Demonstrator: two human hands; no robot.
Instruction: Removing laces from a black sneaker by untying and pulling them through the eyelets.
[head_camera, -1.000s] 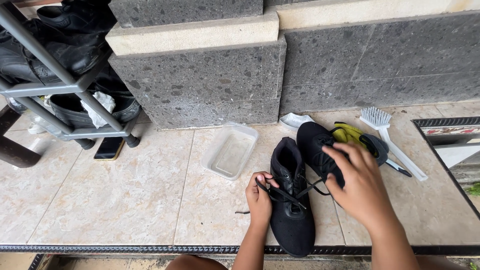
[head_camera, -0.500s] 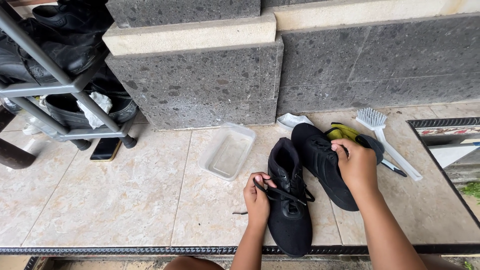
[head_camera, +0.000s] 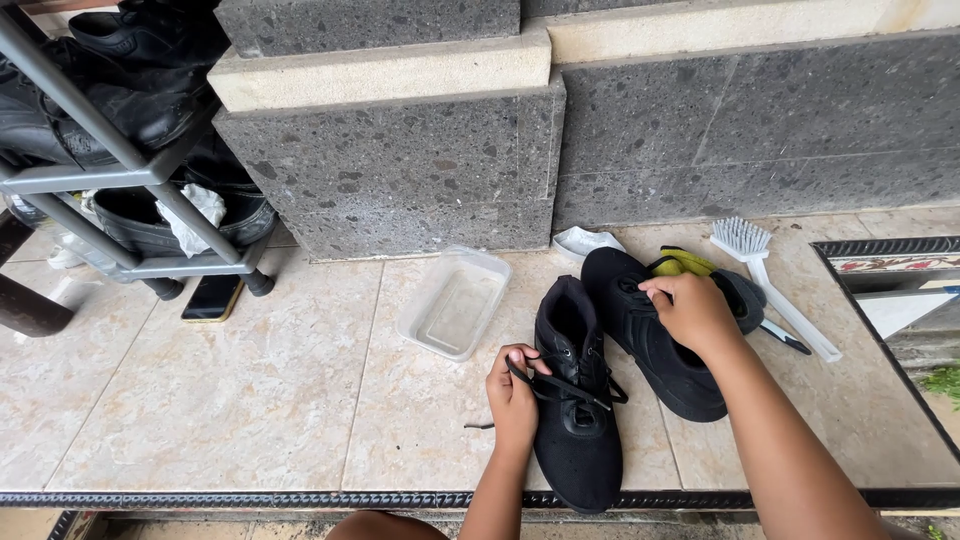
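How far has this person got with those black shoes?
Early on. Both shoes sit side by side on the tiles. The left hand pinches a loose lace on the near shoe; the right hand rests on the far shoe. Neither looks tied; the white brush lies untouched.

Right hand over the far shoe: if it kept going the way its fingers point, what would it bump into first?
The right hand points left, across the far black shoe it rests on. Beyond that shoe's edge, probably the nearer black shoe or the clear plastic tub; depth is hard to judge.
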